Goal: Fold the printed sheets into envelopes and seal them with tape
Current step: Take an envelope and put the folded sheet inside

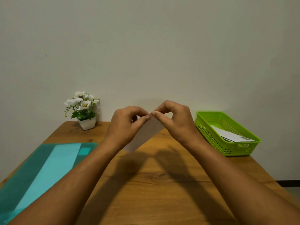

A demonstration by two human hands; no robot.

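Clutter on the wooden table: small white pot of white flowers at the far edge toward the left corner, against the wall; teal translucent folder along the left edge with a lighter sheet showing through it; lime green perforated basket at the right edge, holding folded white papers with a grey printed patch. Nothing sits between the hands and the table centre, only their shadows fall there.

Both hands are raised above the middle of the table, fingertips almost meeting. Left hand pinches closed, thumb and index on the top edge of a white sheet. Right hand likewise pinched shut on the same top edge, just beside the left. Sheet hangs down from the pinch toward the near side, tilted, clear of the table surface; it looks plain white and somewhat blurred, print not readable. Its lower corner shows beside the left wrist; hands hide part of its upper edge.
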